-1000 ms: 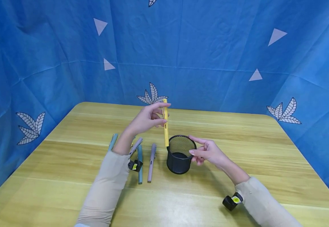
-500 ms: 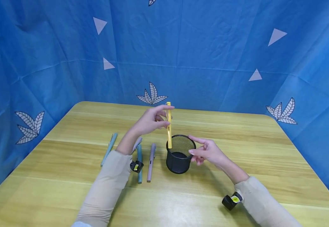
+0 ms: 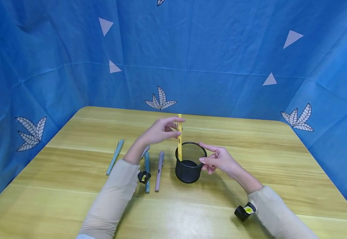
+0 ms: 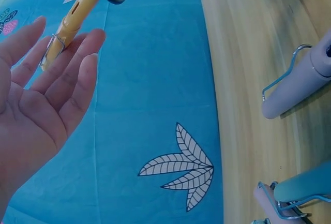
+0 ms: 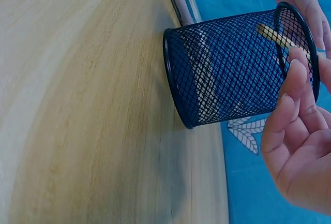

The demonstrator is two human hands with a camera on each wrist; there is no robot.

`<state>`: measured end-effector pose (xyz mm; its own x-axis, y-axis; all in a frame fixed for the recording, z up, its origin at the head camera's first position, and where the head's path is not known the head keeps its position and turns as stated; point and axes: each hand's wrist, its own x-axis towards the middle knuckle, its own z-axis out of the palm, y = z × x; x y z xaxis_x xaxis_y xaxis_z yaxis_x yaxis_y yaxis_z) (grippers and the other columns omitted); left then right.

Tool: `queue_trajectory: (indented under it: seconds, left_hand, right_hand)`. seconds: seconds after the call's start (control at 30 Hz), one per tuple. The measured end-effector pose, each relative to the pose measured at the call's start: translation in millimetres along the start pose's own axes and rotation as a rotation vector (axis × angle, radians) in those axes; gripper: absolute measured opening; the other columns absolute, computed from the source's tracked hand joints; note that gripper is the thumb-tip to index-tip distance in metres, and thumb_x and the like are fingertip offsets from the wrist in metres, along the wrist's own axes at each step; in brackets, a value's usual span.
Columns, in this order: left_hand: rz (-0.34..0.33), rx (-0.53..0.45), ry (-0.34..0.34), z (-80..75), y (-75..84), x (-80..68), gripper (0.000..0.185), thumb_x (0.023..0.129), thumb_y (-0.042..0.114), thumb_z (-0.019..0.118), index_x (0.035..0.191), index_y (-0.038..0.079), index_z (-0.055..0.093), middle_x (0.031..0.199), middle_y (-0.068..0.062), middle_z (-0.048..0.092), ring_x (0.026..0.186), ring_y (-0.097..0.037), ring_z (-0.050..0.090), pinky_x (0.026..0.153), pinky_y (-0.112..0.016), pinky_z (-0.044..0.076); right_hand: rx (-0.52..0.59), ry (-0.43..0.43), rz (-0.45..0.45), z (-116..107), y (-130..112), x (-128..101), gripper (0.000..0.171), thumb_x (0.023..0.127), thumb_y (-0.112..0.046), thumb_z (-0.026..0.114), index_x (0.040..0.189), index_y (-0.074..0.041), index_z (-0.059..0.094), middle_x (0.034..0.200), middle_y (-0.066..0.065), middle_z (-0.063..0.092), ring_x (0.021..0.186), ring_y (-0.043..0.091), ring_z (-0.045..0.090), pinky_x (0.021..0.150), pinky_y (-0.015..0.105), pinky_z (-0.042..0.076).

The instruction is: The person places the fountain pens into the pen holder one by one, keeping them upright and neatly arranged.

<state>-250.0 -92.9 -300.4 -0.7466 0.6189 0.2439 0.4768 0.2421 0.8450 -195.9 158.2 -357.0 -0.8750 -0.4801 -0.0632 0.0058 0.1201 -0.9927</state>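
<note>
My left hand [image 3: 163, 130] pinches a yellow pen [image 3: 179, 142] near its clip end and holds it upright. The pen's lower end is inside the black mesh pen holder [image 3: 187, 172], along the left of the rim. Through the mesh in the right wrist view, the tip of the yellow pen [image 5: 269, 32] shows above the holder's bottom. My right hand [image 3: 218, 161] grips the holder's rim from the right, thumb inside the rim and fingers outside. The holder stands upright on the table.
Left of the holder lies a purple pen [image 3: 160, 172]. A teal pen [image 3: 147, 176] lies beside it, with another purple pen [image 3: 145, 150] partly behind my left wrist. Farther left is a second teal pen [image 3: 115, 157]. A blue curtain [image 3: 221, 49] hangs behind the wooden table [image 3: 251, 139].
My left hand has moved right and then down, bringing the yellow pen from beside the rim to inside the holder. The right hand and the holder stay in place.
</note>
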Motion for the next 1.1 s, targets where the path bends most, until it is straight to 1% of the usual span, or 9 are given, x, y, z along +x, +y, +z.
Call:
queue_trajectory:
  seconds: [0.07, 0.13, 0.33, 0.43, 0.57, 0.7, 0.83, 0.93, 1.1]
  left_hand:
    - [-0.016, 0.006, -0.01, 0.8, 0.0, -0.6, 0.042, 0.088, 0.009, 0.057, 0.129, 0.007, 0.046, 0.099, -0.018, 0.061, 0.081, -0.03, 0.061, 0.067, -0.034, 0.05]
    - [-0.027, 0.011, -0.014, 1.6, -0.6, -0.7, 0.042, 0.088, 0.01, 0.056, 0.129, 0.007, 0.046, 0.097, -0.016, 0.061, 0.082, -0.03, 0.061, 0.065, -0.035, 0.049]
    - [-0.042, 0.031, -0.036, 4.4, -4.3, -0.2, 0.04, 0.088, 0.012, 0.057, 0.128, 0.007, 0.047, 0.091, -0.008, 0.063, 0.076, -0.018, 0.061, 0.064, -0.038, 0.049]
    - [-0.044, 0.038, -0.054, 5.6, -6.8, -0.3, 0.04, 0.088, 0.012, 0.057, 0.127, 0.005, 0.048, 0.089, -0.008, 0.063, 0.076, -0.017, 0.061, 0.062, -0.036, 0.049]
    - [-0.049, 0.032, -0.076, 7.2, -9.7, -0.5, 0.039, 0.088, 0.012, 0.056, 0.126, 0.003, 0.048, 0.088, -0.011, 0.063, 0.076, -0.02, 0.06, 0.06, -0.034, 0.048]
    - [-0.052, 0.035, -0.091, 8.4, -10.5, -0.9, 0.038, 0.089, 0.012, 0.056, 0.125, 0.004, 0.049, 0.086, -0.01, 0.063, 0.076, -0.022, 0.06, 0.061, -0.035, 0.048]
    - [-0.061, 0.045, -0.107, 9.6, -11.1, -0.4, 0.037, 0.089, 0.013, 0.056, 0.124, 0.005, 0.05, 0.089, -0.009, 0.063, 0.08, -0.027, 0.061, 0.065, -0.041, 0.049]
    - [-0.068, 0.064, -0.121, 10.7, -11.5, 0.3, 0.034, 0.089, 0.014, 0.055, 0.122, 0.005, 0.052, 0.092, -0.009, 0.063, 0.082, -0.024, 0.061, 0.066, -0.043, 0.048]
    - [-0.06, 0.084, -0.152, 12.2, -12.1, 1.0, 0.029, 0.09, 0.014, 0.054, 0.117, 0.005, 0.057, 0.097, -0.009, 0.062, 0.072, -0.018, 0.057, 0.062, -0.04, 0.047]
  right_hand:
    - [0.001, 0.0, 0.004, 0.1, 0.0, 0.3, 0.069, 0.083, -0.008, 0.063, 0.139, 0.0, 0.025, 0.06, 0.011, 0.063, 0.045, 0.014, 0.056, 0.046, 0.025, 0.048]
    - [0.001, 0.0, 0.004, 0.0, -0.3, 0.4, 0.069, 0.083, -0.008, 0.063, 0.139, 0.0, 0.025, 0.061, 0.013, 0.063, 0.045, 0.014, 0.056, 0.046, 0.026, 0.048]
    - [0.005, -0.004, 0.006, -0.4, -1.2, -0.2, 0.07, 0.082, -0.008, 0.063, 0.139, 0.0, 0.024, 0.063, 0.017, 0.063, 0.046, 0.014, 0.057, 0.046, 0.025, 0.048]
    - [0.007, -0.006, 0.01, -1.0, -1.3, -0.3, 0.07, 0.082, -0.009, 0.063, 0.139, 0.0, 0.024, 0.063, 0.017, 0.063, 0.046, 0.015, 0.057, 0.047, 0.025, 0.048]
    - [0.003, -0.004, 0.017, -1.3, -1.3, 0.0, 0.069, 0.082, -0.009, 0.064, 0.139, -0.001, 0.025, 0.064, 0.017, 0.063, 0.046, 0.015, 0.057, 0.047, 0.026, 0.049]
    - [-0.005, 0.002, 0.026, -1.0, -0.8, 0.5, 0.069, 0.082, -0.009, 0.064, 0.139, -0.003, 0.026, 0.065, 0.019, 0.063, 0.046, 0.015, 0.057, 0.047, 0.026, 0.049]
    - [-0.011, 0.002, 0.021, -1.2, -0.1, 1.0, 0.069, 0.082, -0.009, 0.064, 0.139, -0.002, 0.026, 0.064, 0.019, 0.062, 0.046, 0.015, 0.056, 0.047, 0.026, 0.049]
    - [-0.01, 0.003, 0.02, -1.5, 0.4, 1.0, 0.068, 0.082, -0.009, 0.064, 0.139, -0.002, 0.027, 0.063, 0.018, 0.062, 0.046, 0.014, 0.056, 0.046, 0.026, 0.048]
    - [-0.011, -0.002, 0.018, -1.6, 0.1, 0.7, 0.068, 0.083, -0.01, 0.063, 0.139, -0.002, 0.026, 0.065, 0.019, 0.063, 0.046, 0.013, 0.056, 0.046, 0.026, 0.048]
